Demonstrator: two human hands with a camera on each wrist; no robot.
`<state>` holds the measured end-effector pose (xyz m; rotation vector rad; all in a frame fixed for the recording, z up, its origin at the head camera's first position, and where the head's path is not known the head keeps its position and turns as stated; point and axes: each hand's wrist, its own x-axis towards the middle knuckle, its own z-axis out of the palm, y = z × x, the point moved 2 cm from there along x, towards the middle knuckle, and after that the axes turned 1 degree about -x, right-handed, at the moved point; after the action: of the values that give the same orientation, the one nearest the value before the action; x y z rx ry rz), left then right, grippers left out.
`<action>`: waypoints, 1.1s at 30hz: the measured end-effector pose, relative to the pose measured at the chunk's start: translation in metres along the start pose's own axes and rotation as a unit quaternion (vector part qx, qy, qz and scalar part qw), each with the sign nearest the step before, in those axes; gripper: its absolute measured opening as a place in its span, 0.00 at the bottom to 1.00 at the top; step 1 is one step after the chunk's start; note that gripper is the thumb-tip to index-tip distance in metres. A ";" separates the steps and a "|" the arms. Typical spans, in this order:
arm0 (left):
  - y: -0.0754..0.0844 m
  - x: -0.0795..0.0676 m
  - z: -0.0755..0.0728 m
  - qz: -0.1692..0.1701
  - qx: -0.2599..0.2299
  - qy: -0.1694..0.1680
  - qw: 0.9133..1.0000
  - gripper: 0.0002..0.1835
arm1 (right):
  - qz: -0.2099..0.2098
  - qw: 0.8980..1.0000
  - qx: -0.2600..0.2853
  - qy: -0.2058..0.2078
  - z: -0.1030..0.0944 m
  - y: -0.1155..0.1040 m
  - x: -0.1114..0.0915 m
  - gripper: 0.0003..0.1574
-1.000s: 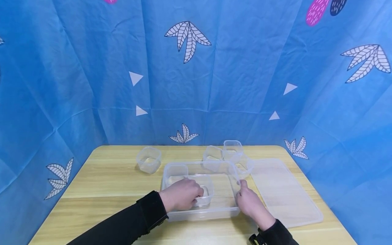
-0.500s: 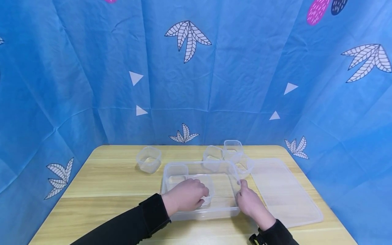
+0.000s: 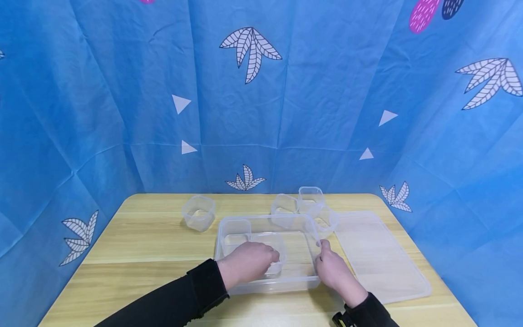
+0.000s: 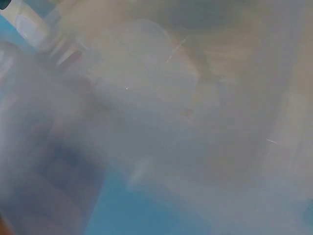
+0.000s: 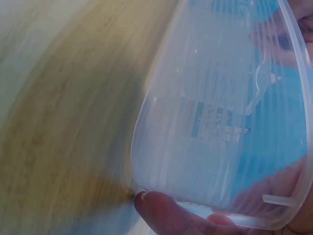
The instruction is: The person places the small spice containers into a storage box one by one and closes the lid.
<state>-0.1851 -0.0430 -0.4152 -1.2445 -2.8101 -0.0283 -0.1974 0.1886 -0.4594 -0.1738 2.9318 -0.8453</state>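
Note:
A large clear plastic box stands on the table, with two small clear containers inside. One small container sits in its far left corner. My left hand reaches over the box's near left side, fingers curled at the rim of the other small container; the fingertips are partly hidden. On the right, my right hand grips the box's side wall, thumb near the rim. In the right wrist view, its fingers lie against the box's corner. The left wrist view is too blurred to make out the grip.
A flat translucent lid lies at the right of the table. Behind the box stand three small containers close together, one at the very back. Another small container stands at the back left. Blue patterned cloth surrounds the table.
My left hand has shifted slightly right and its fingers have moved from within the small container towards its right part. The right hand and the box have stayed in place.

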 end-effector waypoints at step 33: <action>-0.012 0.008 -0.015 -0.030 -0.071 -0.061 0.995 0.18 | 0.000 1.000 -0.005 -0.001 0.001 0.000 0.001 0.26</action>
<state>-0.1984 -0.0461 -0.3993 -1.2293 -2.9959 -0.1628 -0.1977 0.1876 -0.4601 -0.1764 2.9354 -0.8305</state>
